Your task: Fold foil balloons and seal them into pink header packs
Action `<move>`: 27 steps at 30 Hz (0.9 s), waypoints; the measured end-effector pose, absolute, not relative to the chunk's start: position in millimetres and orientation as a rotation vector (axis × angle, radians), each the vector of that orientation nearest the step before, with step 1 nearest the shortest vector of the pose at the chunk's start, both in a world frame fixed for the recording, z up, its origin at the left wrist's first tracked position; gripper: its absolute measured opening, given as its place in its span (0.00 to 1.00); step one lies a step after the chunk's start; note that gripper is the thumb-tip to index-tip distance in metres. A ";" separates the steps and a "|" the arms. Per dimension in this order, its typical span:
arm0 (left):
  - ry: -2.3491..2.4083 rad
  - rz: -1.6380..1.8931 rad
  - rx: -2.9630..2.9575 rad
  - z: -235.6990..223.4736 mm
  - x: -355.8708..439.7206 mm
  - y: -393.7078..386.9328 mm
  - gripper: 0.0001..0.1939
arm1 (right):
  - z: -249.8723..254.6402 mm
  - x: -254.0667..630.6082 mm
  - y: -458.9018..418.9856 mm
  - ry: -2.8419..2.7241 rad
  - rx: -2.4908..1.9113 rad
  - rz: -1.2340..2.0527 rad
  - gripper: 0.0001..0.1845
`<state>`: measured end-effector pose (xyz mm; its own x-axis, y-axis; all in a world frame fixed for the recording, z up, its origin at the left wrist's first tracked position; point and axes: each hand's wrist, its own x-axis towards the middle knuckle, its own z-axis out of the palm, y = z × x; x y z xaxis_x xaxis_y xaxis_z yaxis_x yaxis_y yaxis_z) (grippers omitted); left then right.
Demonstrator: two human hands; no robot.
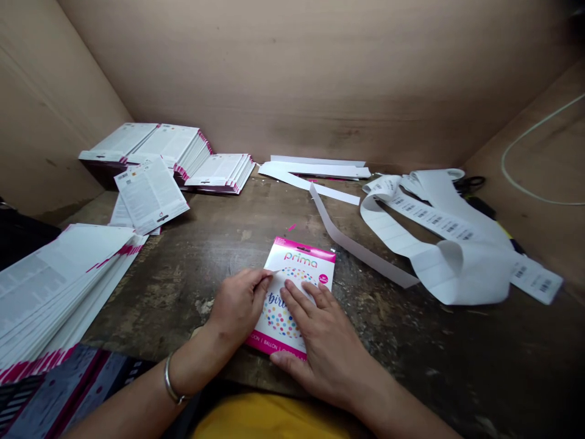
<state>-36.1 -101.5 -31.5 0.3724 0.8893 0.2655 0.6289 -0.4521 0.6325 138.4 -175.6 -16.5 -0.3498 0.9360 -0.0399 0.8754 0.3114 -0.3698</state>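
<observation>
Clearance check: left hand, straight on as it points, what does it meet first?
Left hand: the prima balloon packet, already under its fingertips; beyond, probably a loose white paper strip, depth unclear.

"prima" and "BALLON" printed on the balloon packet [299, 259]

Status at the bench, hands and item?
Left hand on the left edge of the pink-and-white printed balloon packet. Right hand spread flat on it. White paper barcode label strip lies off to the right, apart.

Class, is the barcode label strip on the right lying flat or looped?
Looped: the barcode label strip curls up in raised folds, not flat on the wooden bench.
</observation>
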 end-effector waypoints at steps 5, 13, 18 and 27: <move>1.269 0.773 2.311 -33.9 -33.6 -103.7 0.10 | -14.7 117.5 -164.9 -2.386 -1.625 0.493 0.46; 1.260 0.486 2.416 -15.6 -31.1 -94.7 0.11 | -28.0 106.8 -171.3 -2.409 -1.571 0.419 0.41; 1.248 0.339 2.421 -3.6 -27.9 -88.2 0.11 | -32.7 105.3 -172.7 -2.382 -1.565 0.371 0.44; 1.280 0.340 2.558 -12.7 -26.1 -95.8 0.12 | -35.3 97.5 -177.9 -2.335 -1.577 0.102 0.36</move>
